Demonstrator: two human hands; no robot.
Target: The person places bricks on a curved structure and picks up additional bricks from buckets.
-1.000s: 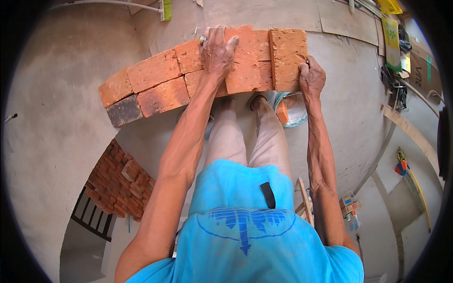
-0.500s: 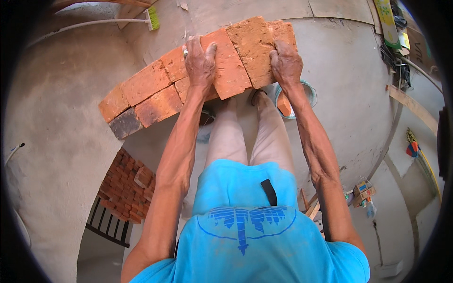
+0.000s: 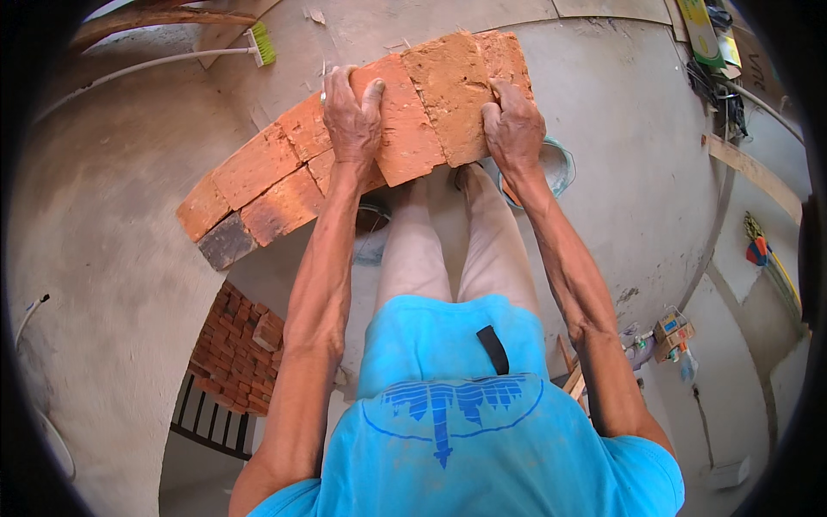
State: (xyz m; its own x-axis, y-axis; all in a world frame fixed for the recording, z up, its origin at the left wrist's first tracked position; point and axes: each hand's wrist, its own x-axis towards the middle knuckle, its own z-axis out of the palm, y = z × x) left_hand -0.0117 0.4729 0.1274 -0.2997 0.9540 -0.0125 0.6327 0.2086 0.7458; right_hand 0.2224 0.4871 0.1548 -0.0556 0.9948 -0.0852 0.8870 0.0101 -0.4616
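Note:
My two hands are at the right end of a short run of laid orange bricks. The left hand (image 3: 351,125) is closed on an orange brick (image 3: 398,121), its fingers bent over the far side and its thumb on the brick's face. Pressed against that brick's right side is a rougher, browner brick (image 3: 446,90). My right hand (image 3: 515,133) grips this second brick near its right edge, thumb and fingers bent. Behind the right hand another brick (image 3: 504,60) shows in part. Whether mortar lies between them cannot be told.
Several bricks (image 3: 258,168) continue left, including a dark one (image 3: 226,241). A bucket (image 3: 558,168) stands behind my right forearm; another container (image 3: 370,220) is by my legs. A brick stack (image 3: 233,345) stands lower left, above a dark railing (image 3: 211,422). A green-bristled broom (image 3: 263,45) lies at the far left.
The view has shifted slightly, and both hands appear a little further left. They stay on the same bricks, the right thumb now lying more over the brick's face.

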